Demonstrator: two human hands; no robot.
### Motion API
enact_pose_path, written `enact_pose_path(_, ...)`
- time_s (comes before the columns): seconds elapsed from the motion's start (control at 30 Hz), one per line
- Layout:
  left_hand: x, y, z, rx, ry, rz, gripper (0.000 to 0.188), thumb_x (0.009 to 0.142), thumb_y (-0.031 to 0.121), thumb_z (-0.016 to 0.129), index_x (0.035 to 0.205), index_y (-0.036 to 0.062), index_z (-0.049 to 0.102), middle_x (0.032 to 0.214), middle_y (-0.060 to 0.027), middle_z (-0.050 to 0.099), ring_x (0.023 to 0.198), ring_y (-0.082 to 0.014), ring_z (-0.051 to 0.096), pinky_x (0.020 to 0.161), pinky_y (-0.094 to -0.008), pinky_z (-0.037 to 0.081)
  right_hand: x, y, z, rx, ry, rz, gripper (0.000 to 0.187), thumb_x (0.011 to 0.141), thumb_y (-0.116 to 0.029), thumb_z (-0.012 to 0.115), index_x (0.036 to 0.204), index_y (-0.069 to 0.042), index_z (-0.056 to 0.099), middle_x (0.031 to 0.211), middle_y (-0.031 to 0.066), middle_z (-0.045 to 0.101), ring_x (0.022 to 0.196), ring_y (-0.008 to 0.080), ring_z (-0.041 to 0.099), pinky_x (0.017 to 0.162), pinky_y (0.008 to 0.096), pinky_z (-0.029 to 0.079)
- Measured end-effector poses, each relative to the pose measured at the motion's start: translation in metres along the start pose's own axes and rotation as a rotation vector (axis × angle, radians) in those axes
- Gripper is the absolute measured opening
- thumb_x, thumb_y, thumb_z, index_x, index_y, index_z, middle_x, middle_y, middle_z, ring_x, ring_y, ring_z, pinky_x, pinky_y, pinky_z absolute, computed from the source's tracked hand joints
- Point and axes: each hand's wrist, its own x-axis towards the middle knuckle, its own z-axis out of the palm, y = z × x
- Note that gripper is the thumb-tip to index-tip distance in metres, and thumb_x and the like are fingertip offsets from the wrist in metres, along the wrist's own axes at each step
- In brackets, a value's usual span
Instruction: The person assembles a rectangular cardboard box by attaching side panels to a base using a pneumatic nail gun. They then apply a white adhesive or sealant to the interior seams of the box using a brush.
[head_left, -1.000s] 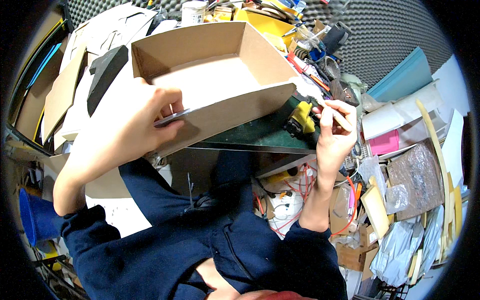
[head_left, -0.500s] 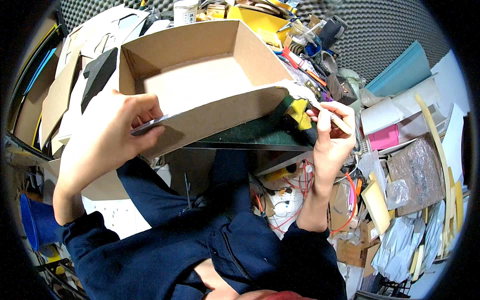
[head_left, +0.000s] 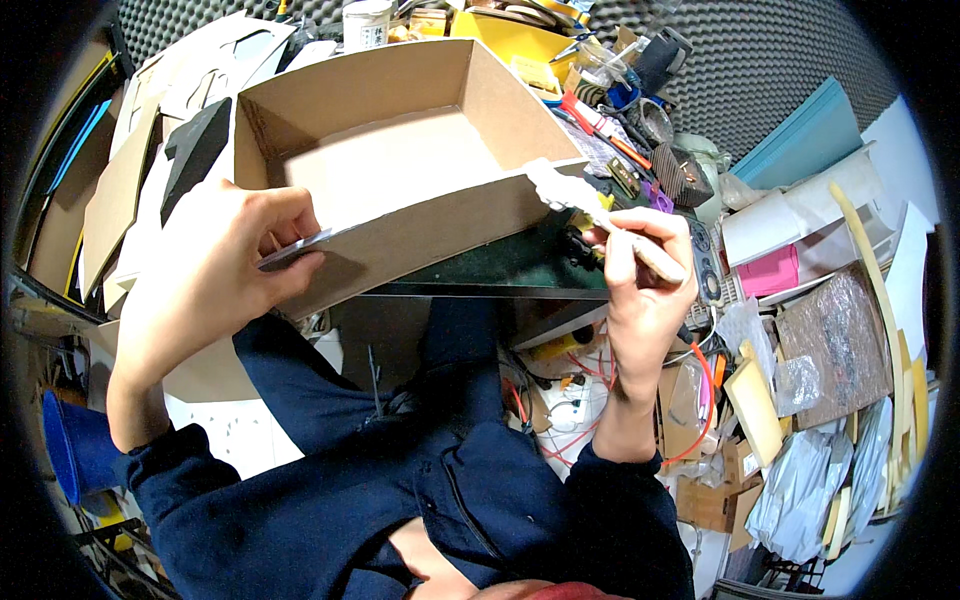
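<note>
An open cardboard tray-like box [head_left: 430,235], brown with a pale floor, sits tilted at the near edge of the dark green table [head_left: 480,258]. My left hand [head_left: 225,260] pinches the near wall at its left end, thumb below and fingers over the edge. In my right hand [head_left: 650,290] is a brush [head_left: 570,192], its pale handle between thumb and fingers. White, lumpy matter coats the brush head, which lies at the near right corner of the box, close to the wall's top edge. Whether it touches the edge I cannot tell.
Cut cardboard sheets [head_left: 125,190] and a black angular piece [head_left: 195,150] lie left of the box. Tools and a yellow container [head_left: 510,38] crowd behind and right. Foam boards [head_left: 800,135] lean at the right; red cables [head_left: 710,405] hang below.
My right hand has moved slightly left with the brush, bringing its white head over the near right corner. The box and my left hand have barely shifted.
</note>
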Motion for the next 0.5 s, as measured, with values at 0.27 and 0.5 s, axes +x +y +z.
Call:
enact_pose_path(0.27, -0.001, 0.002, 0.000, 0.019, 0.009, -0.011, 0.009, 0.072, 0.011, 0.069, 0.078, 0.0062, 0.063, 0.066, -0.0071, 0.065, 0.058, -0.0185, 0.065, 0.057, -0.0284, 0.050, -0.002, -0.003, -0.001, 0.021, -0.026, -0.013, 0.007, 0.084, 0.000, 0.059, 0.088, 0.006, 0.060, 0.091, 0.0083, 0.059, 0.078, 0.0149, 0.063, 0.072, 0.0259, 0.049)
enact_pose_path(0.5, 0.002, -0.001, 0.004, 0.008, 0.004, -0.024, 0.010, 0.071, 0.011, 0.069, 0.078, 0.0069, 0.063, 0.066, -0.0079, 0.065, 0.061, -0.0194, 0.066, 0.058, -0.0294, 0.050, 0.010, 0.014, -0.013, -0.081, 0.130, -0.014, 0.011, 0.085, -0.003, 0.059, 0.089, 0.007, 0.060, 0.090, 0.0080, 0.060, 0.078, 0.0135, 0.062, 0.071, 0.0258, 0.049)
